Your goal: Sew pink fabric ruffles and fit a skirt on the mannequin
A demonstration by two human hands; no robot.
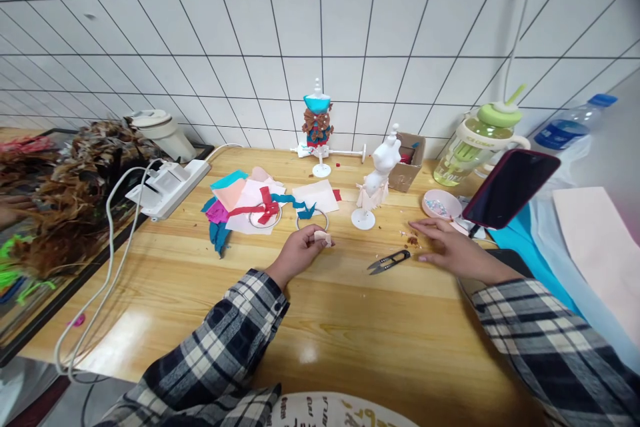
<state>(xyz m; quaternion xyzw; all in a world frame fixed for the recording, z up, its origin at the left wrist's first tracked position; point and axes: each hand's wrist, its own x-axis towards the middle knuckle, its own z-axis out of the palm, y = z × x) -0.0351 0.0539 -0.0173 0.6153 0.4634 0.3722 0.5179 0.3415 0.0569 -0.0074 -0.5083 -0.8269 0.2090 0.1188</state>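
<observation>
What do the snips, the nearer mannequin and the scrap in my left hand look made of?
Snips: probably metal, judging by the smooth, greyish blades.
Nearer mannequin: likely plastic, being smooth and evenly white.
Scrap in your left hand: pale, thin, matte; paper or fabric, I can't tell which.

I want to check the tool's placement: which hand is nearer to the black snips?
Right. The right hand is just beside the handle end of the snips; the left hand, pinching a pale piece, is farther, to their left.
</observation>
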